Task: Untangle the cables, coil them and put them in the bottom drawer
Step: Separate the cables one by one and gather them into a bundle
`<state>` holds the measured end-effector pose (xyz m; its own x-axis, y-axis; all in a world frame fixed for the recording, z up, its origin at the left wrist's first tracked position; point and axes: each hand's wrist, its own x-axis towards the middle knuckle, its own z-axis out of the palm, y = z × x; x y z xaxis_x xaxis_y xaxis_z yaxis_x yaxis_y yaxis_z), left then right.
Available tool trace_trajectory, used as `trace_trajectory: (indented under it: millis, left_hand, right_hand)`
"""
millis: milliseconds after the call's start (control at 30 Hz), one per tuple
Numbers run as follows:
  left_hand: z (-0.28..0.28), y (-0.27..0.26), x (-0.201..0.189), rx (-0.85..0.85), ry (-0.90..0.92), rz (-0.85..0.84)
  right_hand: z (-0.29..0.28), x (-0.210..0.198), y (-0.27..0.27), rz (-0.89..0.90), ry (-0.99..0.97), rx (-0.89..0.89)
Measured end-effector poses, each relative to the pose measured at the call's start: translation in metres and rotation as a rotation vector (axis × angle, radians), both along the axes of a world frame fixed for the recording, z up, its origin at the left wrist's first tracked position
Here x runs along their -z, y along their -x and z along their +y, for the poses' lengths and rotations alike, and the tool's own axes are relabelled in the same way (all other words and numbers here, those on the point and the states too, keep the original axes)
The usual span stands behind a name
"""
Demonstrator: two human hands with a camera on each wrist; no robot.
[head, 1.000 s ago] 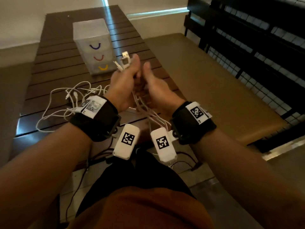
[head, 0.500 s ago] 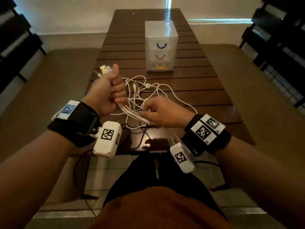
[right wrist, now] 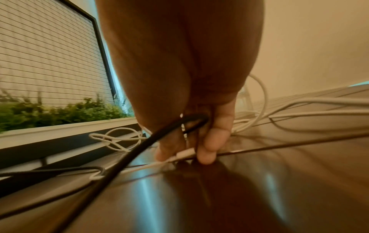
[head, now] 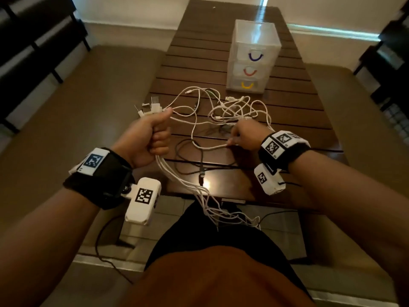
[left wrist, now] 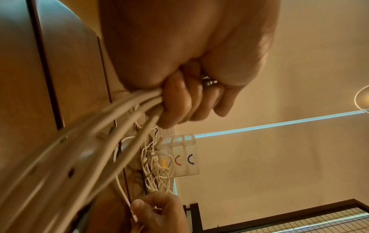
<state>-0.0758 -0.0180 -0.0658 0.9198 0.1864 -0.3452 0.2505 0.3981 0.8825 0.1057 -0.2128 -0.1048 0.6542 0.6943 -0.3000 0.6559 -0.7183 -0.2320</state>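
My left hand (head: 152, 135) is fisted round a bundle of white cables (head: 174, 171); their USB plugs (head: 150, 106) stick out above the thumb and the strands trail down to my lap. In the left wrist view the fingers (left wrist: 179, 104) curl round the same cable bundle (left wrist: 111, 124). My right hand (head: 243, 135) is low on the table and pinches one white cable (head: 210, 147); its fingertips (right wrist: 207, 151) press that cable's end (right wrist: 183, 153) near the wood. A tangle of white cables (head: 232, 109) lies between the hands and the clear drawer unit (head: 254, 56). All three drawers look closed.
The drawer unit's handles are blue on top, red in the middle and yellow (head: 247, 85) at the bottom. A black cable (head: 199, 156) loops over the slatted brown table (head: 221, 29) near its front edge. Dark chairs stand at both sides of the room.
My hands have moved apart: the left stays raised with the bundle, the right has dropped to the table and taken one white cable. The head view has swung so the drawer unit sits right of centre.
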Motion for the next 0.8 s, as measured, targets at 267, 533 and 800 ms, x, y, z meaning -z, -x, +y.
trace_trajectory:
  millis: [267, 533, 800]
  left_hand:
    - [-0.007, -0.011, 0.012, 0.049, -0.036, -0.018]
    - [-0.017, -0.016, 0.012, 0.060, -0.101, -0.040]
    - [-0.025, -0.016, 0.012, 0.008, -0.230, -0.100]
  right_hand:
    - [-0.014, -0.015, -0.010, -0.235, -0.060, 0.033]
    - [0.014, -0.017, 0.054, -0.041, 0.127, -0.415]
    - [0.005, -0.024, 0.040, 0.151, -0.487, -0.187]
